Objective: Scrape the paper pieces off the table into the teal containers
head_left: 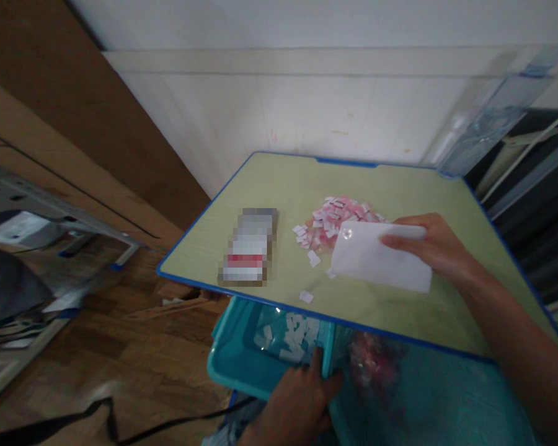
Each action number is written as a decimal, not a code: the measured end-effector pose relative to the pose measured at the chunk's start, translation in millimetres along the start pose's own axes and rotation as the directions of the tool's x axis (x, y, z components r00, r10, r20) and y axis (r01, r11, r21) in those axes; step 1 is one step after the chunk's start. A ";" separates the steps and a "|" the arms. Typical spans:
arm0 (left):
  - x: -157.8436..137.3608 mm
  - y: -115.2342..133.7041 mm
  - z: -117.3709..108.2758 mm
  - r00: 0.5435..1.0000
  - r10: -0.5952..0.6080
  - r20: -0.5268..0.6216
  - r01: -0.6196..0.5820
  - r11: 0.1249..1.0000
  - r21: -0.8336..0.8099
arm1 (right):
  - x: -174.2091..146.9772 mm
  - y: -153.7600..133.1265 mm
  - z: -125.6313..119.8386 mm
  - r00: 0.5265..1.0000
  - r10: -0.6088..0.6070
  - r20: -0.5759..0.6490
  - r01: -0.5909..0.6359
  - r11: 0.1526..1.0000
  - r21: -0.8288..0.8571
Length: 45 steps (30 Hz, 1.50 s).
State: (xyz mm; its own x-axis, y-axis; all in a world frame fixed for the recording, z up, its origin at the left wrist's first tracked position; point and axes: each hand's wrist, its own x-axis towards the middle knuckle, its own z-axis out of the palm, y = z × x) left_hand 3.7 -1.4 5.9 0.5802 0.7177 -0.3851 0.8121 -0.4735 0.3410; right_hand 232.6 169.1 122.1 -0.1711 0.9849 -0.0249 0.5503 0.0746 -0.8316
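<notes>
My right hand (432, 244) is closed on a flat white rectangular piece (376, 257), thumb on top, above the table. A small round shiny spot shows near the piece's upper left corner; I cannot tell if it is card or an envelope. Behind it lies a pile of small pink and white pieces (339, 214), partly hidden. A few loose white pieces (306, 297) lie nearer the table's front edge. Low in the view, my left hand (302, 396) grips the rim of a teal plastic bin (242, 365), its fingers partly hidden. Several white slips (300, 334) lie inside that bin.
The yellow-green table (279, 179) has a blue edge. On its left lies a pixelated phone-like object (248, 244). A second teal container (446, 396) with a reddish bundle (374, 362) sits below the front edge. A clear bottle (488, 118) leans at the back right.
</notes>
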 end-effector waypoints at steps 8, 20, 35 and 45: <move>0.2 -0.2 0.9 1.000 0.009 0.002 -0.009 1.000 -0.006 | 4.1 7.9 21.1 0.991 -0.089 0.100 0.096 0.993 -0.067; -0.5 0.5 -1.1 1.000 0.012 0.011 -0.012 1.000 -0.012 | 3.3 10.2 37.0 0.996 -0.058 0.060 0.060 0.998 -0.016; -0.3 2.6 -3.3 1.000 0.011 0.007 -0.011 1.000 0.001 | -1.2 13.3 32.8 0.993 -0.038 -0.108 0.050 0.993 0.103; 1.6 1.0 4.3 1.000 0.007 0.002 -0.007 1.000 0.021 | -2.9 5.3 31.2 0.992 -0.089 -0.091 0.083 0.994 -0.065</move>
State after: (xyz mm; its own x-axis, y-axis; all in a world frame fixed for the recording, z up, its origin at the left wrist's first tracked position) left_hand 5.8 -2.9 2.0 0.5857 0.7134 -0.3847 0.8093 -0.4892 0.3251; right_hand 210.6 161.8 100.4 -0.1442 0.9845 0.0998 0.5857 0.1662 -0.7933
